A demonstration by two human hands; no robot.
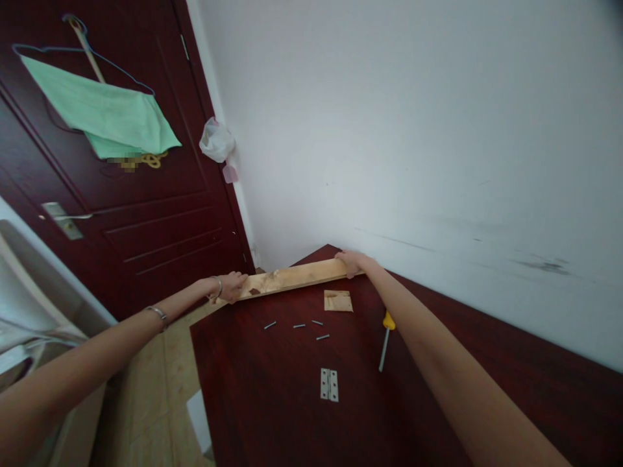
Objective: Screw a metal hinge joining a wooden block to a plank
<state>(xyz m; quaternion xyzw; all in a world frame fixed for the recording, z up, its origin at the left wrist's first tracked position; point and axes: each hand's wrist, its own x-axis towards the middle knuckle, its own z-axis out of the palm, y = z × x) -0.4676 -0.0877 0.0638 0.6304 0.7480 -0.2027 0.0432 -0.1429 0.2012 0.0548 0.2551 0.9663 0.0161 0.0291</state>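
Note:
A long wooden board (pixel 296 275) lies across the far part of the dark red table, its left end reaching past the table edge. My left hand (pixel 232 287) is closed on that left end, and my right hand (pixel 351 262) grips the board near its right end. Just this side of it rests a small square piece of wood (pixel 338 300). Several screws (pixel 298 325) are scattered nearer to me. Closer still lies an open metal hinge (pixel 329 384). Partly behind my right forearm is a screwdriver with a yellow handle (pixel 389 320).
The dark red table (pixel 263 389) meets the white wall (pixel 413 130) on the right. Beyond its left edge are the wooden floor (pixel 165 363) and a white box (pixel 198 418). A dark red door (pixel 160 214) with a green cloth (pixel 102 107) stands at the left.

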